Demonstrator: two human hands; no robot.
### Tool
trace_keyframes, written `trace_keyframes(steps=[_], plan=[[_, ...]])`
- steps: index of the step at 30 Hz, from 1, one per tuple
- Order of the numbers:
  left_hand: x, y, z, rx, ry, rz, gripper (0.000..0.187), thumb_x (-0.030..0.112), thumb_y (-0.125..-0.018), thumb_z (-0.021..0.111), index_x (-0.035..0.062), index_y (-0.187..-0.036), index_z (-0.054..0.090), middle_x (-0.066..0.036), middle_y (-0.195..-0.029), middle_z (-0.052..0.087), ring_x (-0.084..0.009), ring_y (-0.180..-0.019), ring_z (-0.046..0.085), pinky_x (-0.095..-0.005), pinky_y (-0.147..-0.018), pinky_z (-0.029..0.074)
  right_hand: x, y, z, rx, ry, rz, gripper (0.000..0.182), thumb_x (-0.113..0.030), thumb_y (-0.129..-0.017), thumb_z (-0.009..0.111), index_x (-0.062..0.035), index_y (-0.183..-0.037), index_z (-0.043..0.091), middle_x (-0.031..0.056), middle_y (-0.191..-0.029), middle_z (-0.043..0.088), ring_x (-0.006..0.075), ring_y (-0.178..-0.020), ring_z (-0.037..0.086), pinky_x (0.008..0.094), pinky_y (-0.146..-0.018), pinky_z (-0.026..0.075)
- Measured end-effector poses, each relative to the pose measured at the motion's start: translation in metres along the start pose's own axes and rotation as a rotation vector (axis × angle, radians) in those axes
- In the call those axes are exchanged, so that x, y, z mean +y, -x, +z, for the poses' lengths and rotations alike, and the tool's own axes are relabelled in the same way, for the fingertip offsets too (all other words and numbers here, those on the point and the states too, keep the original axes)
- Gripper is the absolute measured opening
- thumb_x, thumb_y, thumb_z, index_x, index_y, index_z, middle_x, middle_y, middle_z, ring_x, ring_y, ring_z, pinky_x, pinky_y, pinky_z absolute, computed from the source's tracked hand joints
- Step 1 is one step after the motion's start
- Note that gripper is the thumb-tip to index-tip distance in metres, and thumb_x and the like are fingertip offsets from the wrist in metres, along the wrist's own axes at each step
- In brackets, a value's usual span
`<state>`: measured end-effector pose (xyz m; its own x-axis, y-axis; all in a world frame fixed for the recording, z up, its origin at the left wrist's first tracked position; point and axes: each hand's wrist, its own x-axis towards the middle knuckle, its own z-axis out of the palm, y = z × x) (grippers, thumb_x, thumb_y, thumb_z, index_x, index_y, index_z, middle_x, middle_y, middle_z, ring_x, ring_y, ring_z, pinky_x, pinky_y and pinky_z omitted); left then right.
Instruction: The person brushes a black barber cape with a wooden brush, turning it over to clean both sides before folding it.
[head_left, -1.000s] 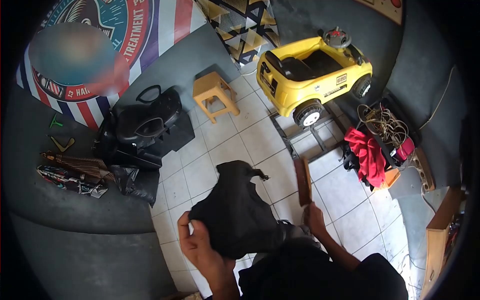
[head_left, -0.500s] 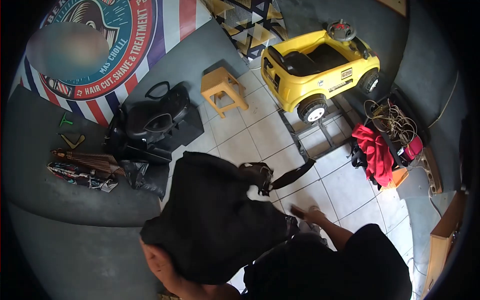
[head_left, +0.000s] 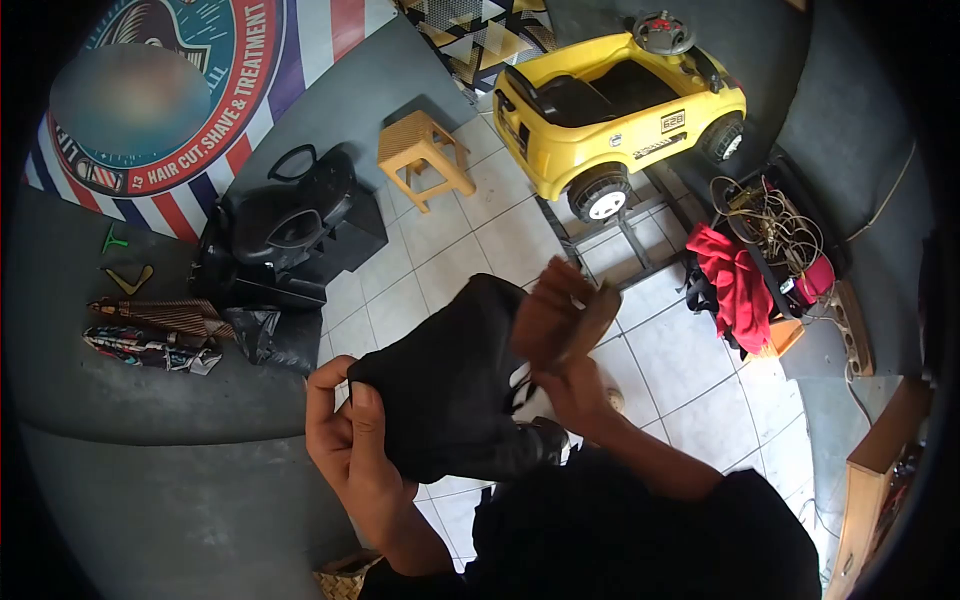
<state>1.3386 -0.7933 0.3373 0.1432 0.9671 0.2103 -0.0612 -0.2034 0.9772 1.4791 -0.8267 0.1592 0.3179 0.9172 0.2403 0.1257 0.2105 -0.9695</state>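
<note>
Two hands of ours are closed on things: our left hand [head_left: 360, 450] pinches the near-left edge of the black cloth [head_left: 435, 385] between thumb and fingers, and our right hand [head_left: 578, 400], just beside the cloth's right edge, grips a blurred brown brush-like object [head_left: 560, 320]. Beyond our grips, open floor tiles [head_left: 520, 240] reach toward the wooden stool [head_left: 425, 150], while the metal frame [head_left: 630, 250] under the yellow toy car [head_left: 620, 110] bounds the space past our right hand. Rightward of that grip, more bare tiles run to the red cloth [head_left: 735, 290].
</note>
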Motion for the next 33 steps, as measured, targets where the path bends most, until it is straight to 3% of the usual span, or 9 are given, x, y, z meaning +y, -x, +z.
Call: trace_keyframes(steps=[4, 6, 10, 12, 13, 15, 21, 27, 33], plan=[[0.001, -0.002, 0.013, -0.002, 0.062, 0.048, 0.02, 0.015, -0.088, 0.053, 0.0001, -0.102, 0.049, -0.008, -0.091, 0.059, -0.0111, -0.078, 0.059, -0.0223, -0.069, 0.049, 0.038, -0.016, 0.032, -0.169, 0.234, 0.006, 0.033, -0.015, -0.081, 0.057, 0.0025, -0.108, 0.045, 0.0236, -0.096, 0.056, 0.0395, -0.087, 0.055, 0.0448, -0.072, 0.044], [0.006, -0.008, 0.013, 0.183, 0.135, 0.087, 0.023, 0.013, -0.087, 0.055, -0.003, -0.102, 0.046, -0.011, -0.088, 0.06, -0.0143, -0.078, 0.059, -0.0243, -0.07, 0.049, 0.112, 0.003, 0.044, -0.116, 0.345, -0.359, 0.034, -0.018, -0.085, 0.051, 0.002, -0.112, 0.044, 0.0248, -0.101, 0.054, 0.0402, -0.088, 0.055, 0.0456, -0.072, 0.045], [0.023, -0.019, 0.005, 0.224, 0.291, 0.069, 0.027, 0.015, -0.085, 0.058, -0.0004, -0.105, 0.047, -0.011, -0.093, 0.059, -0.0166, -0.082, 0.06, -0.0272, -0.073, 0.05, 0.283, 0.11, 0.0, -0.865, 0.938, 0.025, 0.029, -0.03, -0.081, 0.052, -0.0068, -0.096, 0.059, 0.0142, -0.08, 0.062, 0.0323, -0.082, 0.059, 0.0428, -0.074, 0.046], [0.026, -0.027, 0.002, 0.302, 0.298, 0.125, 0.027, 0.015, -0.085, 0.058, 0.0015, -0.106, 0.047, -0.011, -0.091, 0.059, -0.0161, -0.08, 0.06, -0.0272, -0.071, 0.05, 0.367, 0.17, -0.028, -0.805, 1.013, -0.003, 0.036, -0.039, -0.08, 0.052, -0.0084, -0.096, 0.061, 0.0142, -0.088, 0.064, 0.0315, -0.083, 0.061, 0.0468, -0.071, 0.045], [0.027, -0.031, -0.001, 0.323, 0.277, 0.139, 0.026, 0.015, -0.085, 0.058, 0.0025, -0.105, 0.048, -0.01, -0.089, 0.059, -0.015, -0.077, 0.059, -0.0264, -0.069, 0.05, 0.321, 0.161, -0.05, -1.114, 1.012, 0.366, 0.042, -0.045, -0.079, 0.052, -0.0117, -0.105, 0.058, 0.0156, -0.099, 0.061, 0.0322, -0.088, 0.06, 0.0475, -0.074, 0.045], [0.028, -0.028, -0.001, 0.345, 0.141, 0.004, 0.022, 0.015, -0.086, 0.055, 0.0022, -0.103, 0.051, -0.004, -0.087, 0.054, -0.0109, -0.079, 0.056, -0.0232, -0.071, 0.047, 0.325, 0.173, -0.055, -1.011, 0.795, 0.516, 0.056, -0.052, -0.076, 0.055, -0.014, -0.117, 0.05, 0.0145, -0.106, 0.059, 0.0345, -0.093, 0.058, 0.0452, -0.081, 0.044], [-0.011, -0.017, 0.006, 0.079, -0.016, -0.182, 0.019, 0.01, -0.087, 0.052, 0.0021, -0.104, 0.052, 0.002, -0.072, 0.05, -0.0044, -0.061, 0.043, -0.017, -0.055, 0.035, 0.154, 0.045, 0.022, -0.162, -0.033, 0.313, 0.04, -0.039, -0.09, 0.043, -0.0047, -0.103, 0.059, 0.014, -0.085, 0.064, 0.0305, -0.083, 0.061, 0.0401, -0.073, 0.047], [-0.021, -0.009, -0.01, 0.139, 0.097, -0.162, 0.024, 0.016, -0.088, 0.053, 0.0011, -0.107, 0.049, -0.008, -0.083, 0.058, -0.0124, -0.068, 0.054, -0.0228, -0.059, 0.045, 0.032, -0.026, 0.062, -0.093, -0.133, 0.068, 0.03, -0.017, -0.081, 0.051, -0.0031, -0.108, 0.055, 0.02, -0.099, 0.058, 0.0287, -0.092, 0.056, 0.0401, -0.076, 0.046], [0.016, -0.015, -0.045, 0.255, 0.073, 0.046, 0.02, 0.013, -0.087, 0.055, 0.0013, -0.103, 0.05, -0.009, -0.091, 0.057, -0.0192, -0.079, 0.058, -0.0311, -0.07, 0.05, 0.177, 0.002, 0.131, -0.465, 0.356, -0.461, 0.046, -0.043, -0.086, 0.051, -0.0049, -0.11, 0.056, 0.0171, -0.106, 0.059, 0.0269, -0.099, 0.057, 0.0365, -0.085, 0.044]])
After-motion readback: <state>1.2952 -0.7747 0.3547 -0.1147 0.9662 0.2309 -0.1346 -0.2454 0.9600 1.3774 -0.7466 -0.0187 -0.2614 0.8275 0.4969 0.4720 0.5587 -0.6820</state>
